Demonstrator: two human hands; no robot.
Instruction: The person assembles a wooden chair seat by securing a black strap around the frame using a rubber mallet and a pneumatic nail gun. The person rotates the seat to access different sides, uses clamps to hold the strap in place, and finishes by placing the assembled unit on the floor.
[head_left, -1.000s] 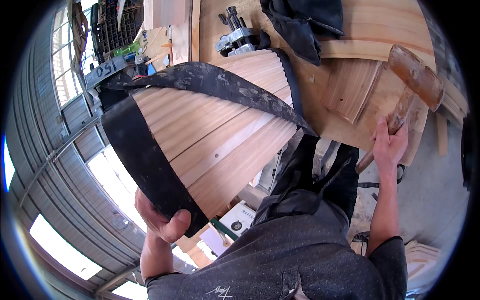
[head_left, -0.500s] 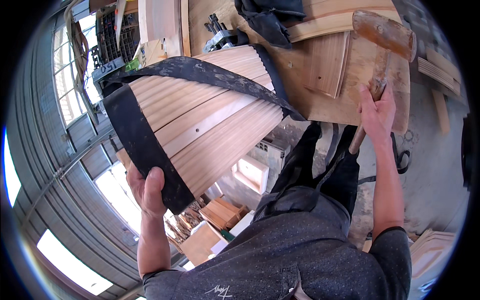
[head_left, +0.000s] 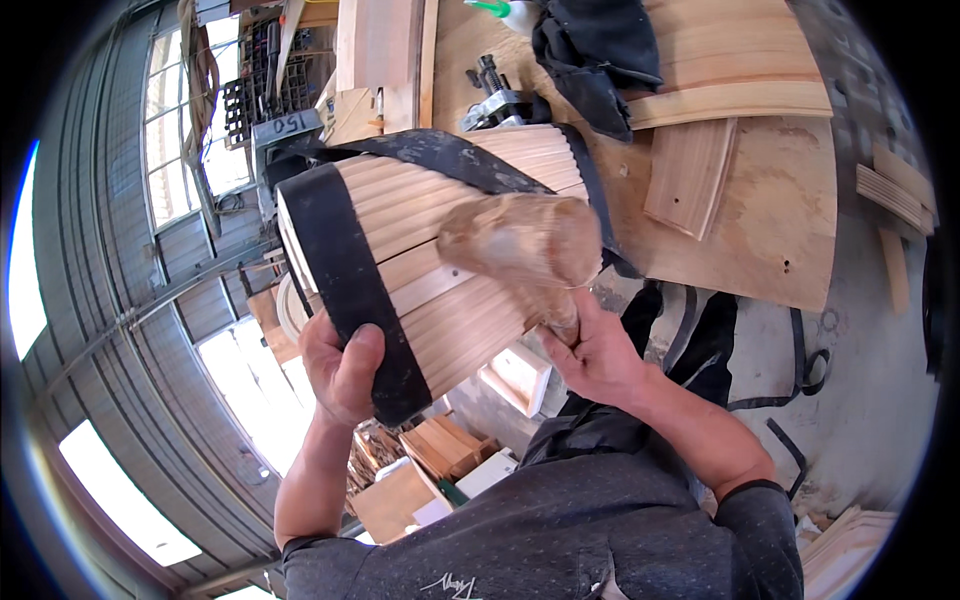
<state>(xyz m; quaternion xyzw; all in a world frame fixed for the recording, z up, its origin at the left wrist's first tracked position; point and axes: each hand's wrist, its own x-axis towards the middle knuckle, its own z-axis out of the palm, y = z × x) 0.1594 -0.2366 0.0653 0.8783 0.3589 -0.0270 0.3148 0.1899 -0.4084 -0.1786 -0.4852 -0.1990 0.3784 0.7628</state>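
The big brown wood counter fills the top right. Next in size is the ridged wood body, a slanted shape made of long wood strips; it is in front of the person, and its low end sticks out past the counter. A wide black band goes across that low end, and a black strap crosses the upper part. The wood mallet is what has just moved: it was off to the right, over the counter, and now its blurry head is over the ridged wood. That puts the mallet close enough to knock the wood, I think, but I cannot tell if they touch. The right grip is closed tight around the mallet's handle. The left grip still holds the low end, thumb on the band. For writing, a grey metal block has dark marks, and a small pale scribble is on the shirt.
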